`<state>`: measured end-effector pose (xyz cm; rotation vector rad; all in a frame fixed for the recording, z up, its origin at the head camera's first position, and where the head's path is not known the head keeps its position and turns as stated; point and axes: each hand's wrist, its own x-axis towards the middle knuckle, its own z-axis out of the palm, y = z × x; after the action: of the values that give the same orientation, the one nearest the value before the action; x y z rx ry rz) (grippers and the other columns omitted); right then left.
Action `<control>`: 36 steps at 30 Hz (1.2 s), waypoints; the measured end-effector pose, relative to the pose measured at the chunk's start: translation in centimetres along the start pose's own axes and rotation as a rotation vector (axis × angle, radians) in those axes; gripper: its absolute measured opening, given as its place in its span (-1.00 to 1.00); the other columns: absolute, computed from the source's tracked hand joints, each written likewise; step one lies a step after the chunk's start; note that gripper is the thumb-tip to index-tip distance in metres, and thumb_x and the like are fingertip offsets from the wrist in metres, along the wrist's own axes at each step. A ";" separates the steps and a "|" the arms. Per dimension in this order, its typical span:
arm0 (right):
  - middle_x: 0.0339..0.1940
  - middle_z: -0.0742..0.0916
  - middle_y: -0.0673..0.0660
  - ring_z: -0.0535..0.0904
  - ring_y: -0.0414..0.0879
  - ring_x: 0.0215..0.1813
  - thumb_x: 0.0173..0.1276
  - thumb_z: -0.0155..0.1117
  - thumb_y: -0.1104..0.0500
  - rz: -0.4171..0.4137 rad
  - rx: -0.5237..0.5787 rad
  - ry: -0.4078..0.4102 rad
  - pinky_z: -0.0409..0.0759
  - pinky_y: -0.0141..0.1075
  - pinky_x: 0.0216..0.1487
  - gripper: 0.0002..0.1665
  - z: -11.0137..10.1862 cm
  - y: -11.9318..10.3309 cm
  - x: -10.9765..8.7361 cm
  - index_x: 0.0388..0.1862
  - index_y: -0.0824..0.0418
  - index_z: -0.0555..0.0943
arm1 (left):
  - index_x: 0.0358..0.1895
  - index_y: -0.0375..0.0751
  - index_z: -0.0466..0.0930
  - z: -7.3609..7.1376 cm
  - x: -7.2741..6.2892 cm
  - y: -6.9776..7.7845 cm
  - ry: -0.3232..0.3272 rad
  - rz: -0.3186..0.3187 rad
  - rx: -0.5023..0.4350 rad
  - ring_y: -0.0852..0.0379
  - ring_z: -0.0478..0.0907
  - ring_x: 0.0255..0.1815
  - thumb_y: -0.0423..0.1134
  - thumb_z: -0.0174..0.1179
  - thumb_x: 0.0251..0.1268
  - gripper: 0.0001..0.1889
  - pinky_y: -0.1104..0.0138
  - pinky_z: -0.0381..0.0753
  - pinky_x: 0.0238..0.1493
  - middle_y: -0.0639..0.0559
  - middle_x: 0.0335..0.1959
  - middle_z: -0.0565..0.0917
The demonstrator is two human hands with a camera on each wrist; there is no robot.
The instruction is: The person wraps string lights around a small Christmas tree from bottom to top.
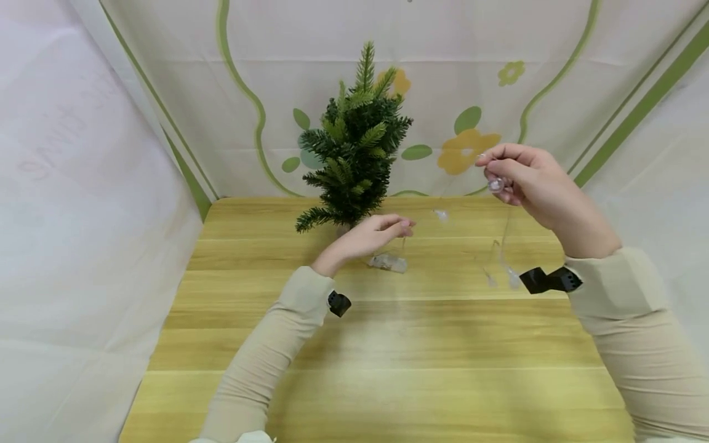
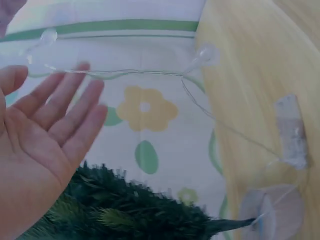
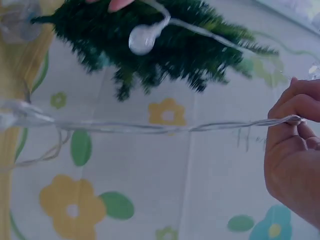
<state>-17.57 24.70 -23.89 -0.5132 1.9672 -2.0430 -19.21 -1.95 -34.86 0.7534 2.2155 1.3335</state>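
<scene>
My right hand [image 1: 526, 178] is raised over the table's right side and pinches the clear wire of a string of fairy lights [image 3: 155, 128]. A clear round bulb [image 1: 495, 184] hangs at its fingers, and more wire and bulbs dangle below. My left hand [image 1: 376, 234] is in front of the small artificial Christmas tree [image 1: 360, 147], near its base. In the left wrist view its fingers are extended, with the wire running past the fingertips. A small clear battery case [image 1: 389, 263] lies on the table below that hand, with wire leading to it.
The tree stands at the back of the wooden table [image 1: 388, 369], on a pale round base [image 2: 285, 215]. Behind it hangs a white cloth [image 1: 443, 49] printed with flowers and green lines. White cloth also borders the left and right sides.
</scene>
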 end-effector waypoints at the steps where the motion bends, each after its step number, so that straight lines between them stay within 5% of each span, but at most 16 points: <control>1: -0.51 0.59 -0.01 0.32 -0.18 -0.60 0.46 0.05 0.27 0.011 -0.011 0.004 -0.05 -0.25 -0.56 -0.83 0.6 -0.4 0.2 -0.19 0.22 0.62 | 0.36 -0.13 0.35 0.0 -0.1 0.2 0.015 0.005 0.029 0.05 0.49 0.28 -0.02 -0.24 0.57 -0.54 0.23 0.44 0.34 -0.08 0.25 0.56; 4: -0.53 0.59 -0.01 0.33 -0.19 -0.62 0.45 0.08 0.26 0.016 -0.036 -0.006 0.00 -0.28 -0.62 -0.85 2.1 -1.1 0.6 -0.20 0.21 0.61 | 0.44 -0.04 0.22 -0.1 -0.4 0.9 0.089 0.037 0.075 0.08 0.43 0.33 -0.02 -0.22 0.56 -0.52 0.22 0.41 0.37 0.01 0.36 0.44; 6: -0.52 0.60 0.00 0.35 -0.20 -0.63 0.44 0.09 0.26 0.011 -0.046 -0.006 0.08 -0.32 -0.67 -0.85 2.8 -1.4 0.9 -0.20 0.21 0.62 | 0.50 0.05 0.07 -0.2 -0.6 1.6 0.145 0.079 0.066 -0.02 0.57 0.05 -0.10 -0.20 0.56 -0.49 0.22 0.45 0.32 0.05 0.44 0.33; 10: -0.49 0.61 0.00 0.38 -0.20 -0.61 0.44 0.08 0.27 -0.008 -0.071 0.002 0.22 -0.36 -0.67 -0.84 4.0 -1.6 1.4 -0.21 0.22 0.63 | 0.53 0.18 -0.08 -0.6 -1.0 3.4 0.240 0.155 0.019 0.02 0.51 0.14 -0.22 -0.17 0.54 -0.42 0.25 0.41 0.34 0.10 0.49 0.23; 13: -0.51 0.60 0.00 0.37 -0.19 -0.62 0.44 0.08 0.26 -0.018 -0.084 0.004 0.21 -0.34 -0.66 -0.84 4.7 -1.5 1.7 -0.21 0.23 0.63 | 0.49 0.09 0.09 -1.0 -1.3 4.7 0.223 0.178 -0.109 0.17 0.30 0.41 -0.16 -0.15 0.54 -0.50 0.29 0.34 0.41 0.07 0.42 0.34; 16: -0.55 0.58 0.00 0.36 -0.19 -0.62 0.45 0.08 0.23 -0.006 -0.113 0.006 0.23 -0.34 -0.66 -0.84 5.1 -1.3 1.9 -0.22 0.20 0.63 | 0.41 0.01 0.25 -1.2 -1.6 5.5 0.182 0.172 -0.207 0.16 0.44 0.30 -0.09 -0.13 0.53 -0.56 0.27 0.41 0.37 0.00 0.27 0.51; 18: -0.56 0.58 -0.01 0.36 -0.19 -0.63 0.45 0.08 0.22 0.014 -0.152 0.012 0.25 -0.34 -0.66 -0.84 5.2 -1.2 1.8 -0.22 0.17 0.63 | 0.35 0.02 0.34 -1.3 -1.8 5.9 0.178 0.163 -0.175 0.18 0.52 0.19 -0.06 -0.10 0.52 -0.59 0.29 0.48 0.28 0.01 0.16 0.59; 22: -0.58 0.58 -0.04 0.35 -0.19 -0.63 0.47 0.06 0.18 0.071 -0.258 0.038 0.27 -0.33 -0.66 -0.82 5.1 -1.0 1.6 -0.25 0.12 0.62 | 0.24 0.04 0.48 -1.4 -2.4 6.5 0.249 0.198 0.079 0.22 0.61 -0.24 -0.05 -0.08 0.50 -0.65 0.40 0.58 -0.16 0.03 -0.23 0.67; 26: -0.63 0.53 -0.08 0.28 -0.20 -0.65 0.47 0.03 0.15 0.158 -0.404 0.073 0.27 -0.34 -0.63 -0.79 4.7 -0.9 1.4 -0.22 0.08 0.63 | 0.19 0.04 0.53 -2.0 -3.4 7.4 0.379 0.268 0.397 0.23 0.45 -0.63 -0.09 -0.10 0.52 -0.67 0.41 0.37 -0.56 0.09 -0.52 0.62; 32: -0.36 0.67 -0.13 0.27 -0.20 -0.63 0.47 0.02 0.05 0.287 -0.744 0.029 0.31 -0.32 -0.60 -0.67 4.5 -0.5 1.7 0.03 0.14 0.62 | 0.09 0.01 0.57 -3.3 -4.5 8.0 0.532 0.401 0.990 0.23 0.35 -0.74 -0.12 -0.06 0.51 -0.73 0.43 0.31 -0.65 0.14 -0.61 0.64; 36: -0.27 0.71 0.04 0.39 -0.17 -0.55 0.45 0.10 0.02 0.323 -0.913 -0.168 0.44 -0.30 -0.53 -0.62 4.4 -0.4 2.0 0.08 0.19 0.62 | -0.10 -0.05 0.54 -4.1 -5.0 7.8 0.571 0.441 1.266 0.23 0.12 -0.78 -0.10 -0.10 0.52 -0.77 0.44 0.21 -0.59 0.14 -0.79 0.43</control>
<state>-17.49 19.94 -23.26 -0.4589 2.5759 -0.8075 -16.20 -4.86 -25.64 1.4437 3.4583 0.0489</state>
